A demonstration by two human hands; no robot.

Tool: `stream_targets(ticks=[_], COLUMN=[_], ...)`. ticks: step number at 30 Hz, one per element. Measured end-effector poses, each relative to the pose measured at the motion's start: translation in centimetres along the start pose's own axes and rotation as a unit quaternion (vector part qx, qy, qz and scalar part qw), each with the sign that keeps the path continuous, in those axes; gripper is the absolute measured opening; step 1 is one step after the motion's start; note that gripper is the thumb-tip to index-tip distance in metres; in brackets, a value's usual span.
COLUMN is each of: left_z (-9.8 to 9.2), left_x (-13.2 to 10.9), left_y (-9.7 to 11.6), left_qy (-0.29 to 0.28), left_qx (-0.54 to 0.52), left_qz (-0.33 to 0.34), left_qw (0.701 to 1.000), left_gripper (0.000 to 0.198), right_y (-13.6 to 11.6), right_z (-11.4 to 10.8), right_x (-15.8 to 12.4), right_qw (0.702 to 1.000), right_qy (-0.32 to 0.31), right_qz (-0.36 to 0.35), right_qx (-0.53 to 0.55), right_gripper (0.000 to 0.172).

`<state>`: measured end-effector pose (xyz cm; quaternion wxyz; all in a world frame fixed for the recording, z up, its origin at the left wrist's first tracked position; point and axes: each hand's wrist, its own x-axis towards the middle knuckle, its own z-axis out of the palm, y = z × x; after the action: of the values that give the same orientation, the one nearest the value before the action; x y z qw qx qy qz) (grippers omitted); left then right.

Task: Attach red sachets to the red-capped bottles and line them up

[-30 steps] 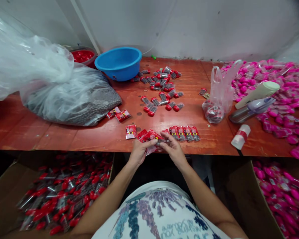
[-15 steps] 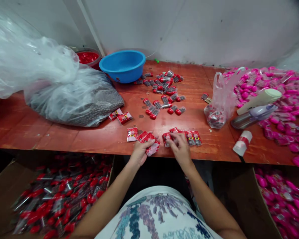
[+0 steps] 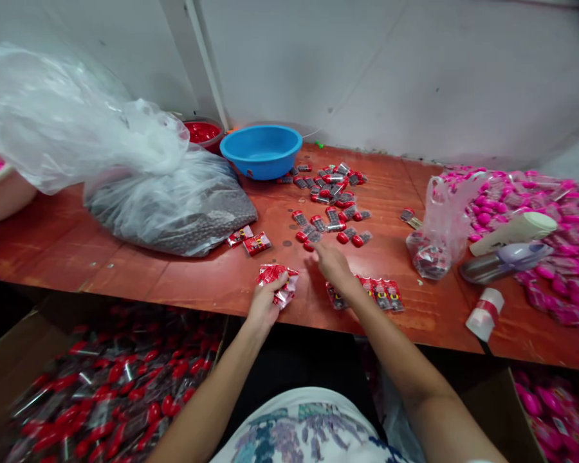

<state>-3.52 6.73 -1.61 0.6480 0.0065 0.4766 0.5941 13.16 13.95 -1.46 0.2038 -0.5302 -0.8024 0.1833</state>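
Observation:
My left hand [image 3: 264, 302] rests at the table's front edge, closed on a bunch of small red printed packets [image 3: 276, 280]. My right hand [image 3: 332, 262] reaches forward over the table, its fingertips at the nearest of several small red-capped clear capsules [image 3: 329, 218] scattered in the middle; the fingers look extended, with nothing held. A row of red packets [image 3: 379, 293] lies flat on the wood just right of my right wrist. Two more packets [image 3: 249, 240] lie beside the big bag.
A large clear bag of dark beads [image 3: 174, 206] fills the left of the table [image 3: 125, 270]. A blue basin [image 3: 261, 150] and red bowl [image 3: 201, 132] stand at the back. At right: a small plastic bag [image 3: 437, 238], a handheld tool [image 3: 506, 254], pink capsules [image 3: 545, 212], a white roll [image 3: 483, 313]. Boxes of capsules sit below.
My right hand has left the row of packets and reached forward to the loose capsules. My left hand keeps hold of its packets. The view has shifted, bringing the table lower in frame.

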Motion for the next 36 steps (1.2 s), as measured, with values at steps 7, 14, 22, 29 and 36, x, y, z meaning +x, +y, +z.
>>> stream_targets(ticks=[7,14,22,29,36], left_z=[-0.4,-0.1,0.6,1.3,1.2], left_x=[-0.3,-0.7,-1.1,-2.1,-2.1], left_y=[0.9,0.8,-0.4,-1.2,-1.7], left_qy=[0.004,0.011,-0.002,-0.022,-0.027], left_qx=[-0.057,-0.087,-0.085,-0.047,-0.05], left_qz=[-0.048,-0.071,-0.057,-0.05,-0.029], left_qw=[0.997,0.994,0.995,0.997,0.998], left_gripper=[0.005,0.011,0.011,0.012,0.011], right_y=[0.7,-1.5,-4.7,-3.8,-4.1], right_z=[0.4,0.0,0.3,0.8,0.7], right_x=[2.7,-2.5,-9.3,-10.1,-10.8], right_qw=[0.976,0.989,0.936,0.88,0.848], right_qy=[-0.105,-0.083,0.051,0.048,0.06], right_qz=[-0.069,-0.057,0.058,0.155,0.178], right_qx=[-0.18,-0.103,0.343,0.447,0.496], right_gripper=[0.026,0.024,0.028,0.036,0.039])
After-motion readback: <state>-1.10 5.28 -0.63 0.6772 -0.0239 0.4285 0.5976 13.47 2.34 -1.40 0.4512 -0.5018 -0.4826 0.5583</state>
